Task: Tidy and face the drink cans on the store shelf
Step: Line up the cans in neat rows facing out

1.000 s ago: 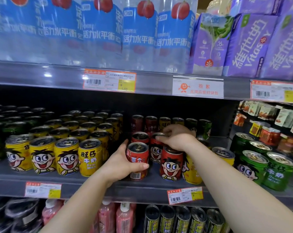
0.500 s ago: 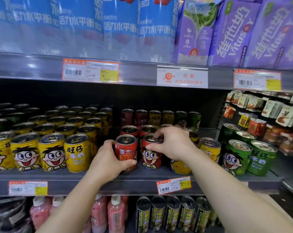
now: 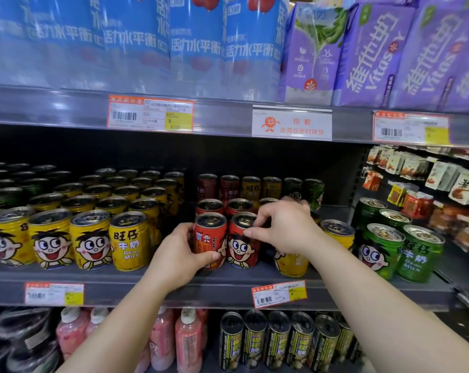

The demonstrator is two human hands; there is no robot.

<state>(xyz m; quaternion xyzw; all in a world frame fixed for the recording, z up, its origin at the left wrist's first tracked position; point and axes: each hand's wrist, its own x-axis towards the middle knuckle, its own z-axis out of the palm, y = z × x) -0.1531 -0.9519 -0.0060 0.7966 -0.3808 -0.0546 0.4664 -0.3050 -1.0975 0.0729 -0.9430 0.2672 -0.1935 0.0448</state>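
Two red cans stand side by side at the front of the middle shelf [image 3: 228,288]. My left hand [image 3: 178,258] grips the left red can [image 3: 210,239], whose label side with small text faces out. My right hand [image 3: 283,228] pinches the rim of the right red can [image 3: 241,246], whose cartoon face looks forward. More red cans [image 3: 210,205] sit behind them. A yellow can [image 3: 292,261] stands under my right wrist, partly hidden.
Rows of yellow cans [image 3: 90,238] fill the shelf to the left, green cans [image 3: 400,249] to the right. Blue bottle packs [image 3: 195,44] and purple cartons [image 3: 373,55] sit on the shelf above. Bottles and dark cans [image 3: 276,343] stand below.
Both hands have stayed on the two red cans. The left can has turned, so part of its cartoon face shows at its right edge. The view shifted slightly.
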